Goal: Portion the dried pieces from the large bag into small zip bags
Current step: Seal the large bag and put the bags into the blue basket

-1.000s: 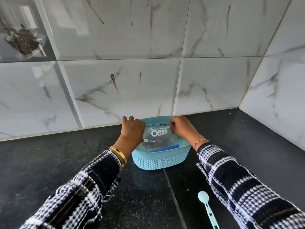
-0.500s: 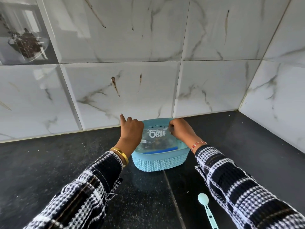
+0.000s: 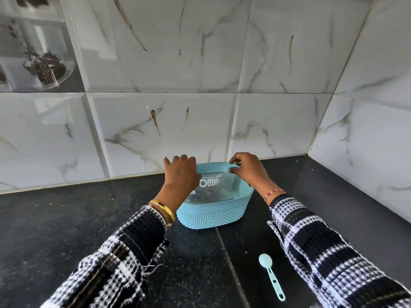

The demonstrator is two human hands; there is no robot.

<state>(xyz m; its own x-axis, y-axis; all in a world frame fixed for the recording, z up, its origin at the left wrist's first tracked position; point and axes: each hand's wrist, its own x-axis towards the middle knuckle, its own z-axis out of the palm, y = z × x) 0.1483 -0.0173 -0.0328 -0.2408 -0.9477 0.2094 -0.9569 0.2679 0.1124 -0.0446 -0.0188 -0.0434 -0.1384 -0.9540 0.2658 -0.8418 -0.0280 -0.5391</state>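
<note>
Inside the basket (image 3: 213, 215), left hand (image 3: 181, 174) and right hand (image 3: 249, 170) grip a clear printed bag (image 3: 213, 187) of dark pieces

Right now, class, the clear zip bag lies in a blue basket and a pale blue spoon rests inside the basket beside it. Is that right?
Not quite. The head view shows the spoon lying on the black counter, outside the basket and nearer the camera. The zip bag does lie in the basket.
</note>
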